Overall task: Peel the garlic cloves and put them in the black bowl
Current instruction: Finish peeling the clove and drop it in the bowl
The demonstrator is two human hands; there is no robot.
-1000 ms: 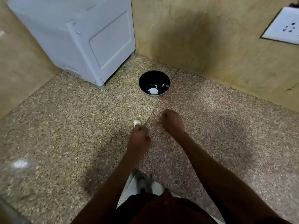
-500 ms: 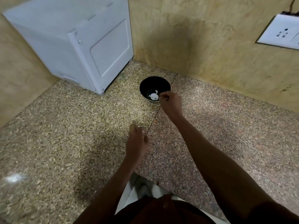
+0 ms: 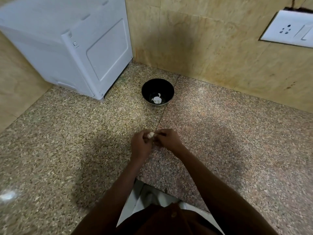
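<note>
Speckled stone counter [image 3: 67, 141]: both hands meet above it, close to the person. Left hand [image 3: 141, 146], fingers curled, holds a pale garlic clove [image 3: 150, 135]; right hand [image 3: 166, 139] pinches at the same clove from the other side. Black bowl [image 3: 157, 85] stands well beyond the hands, near the wall corner, with white peeled pieces [image 3: 157, 100] inside. White appliance [image 3: 71, 43] at rear left; wall socket [image 3: 288, 29] upper right.

Head camera, looking steeply down over a countertop corner

The single wide-angle view sits above the person's chest, facing forward and down; both hands [image 3: 153, 141] lie near mid-frame, the black bowl [image 3: 157, 85] farther off, walls bending at the edges.
</note>
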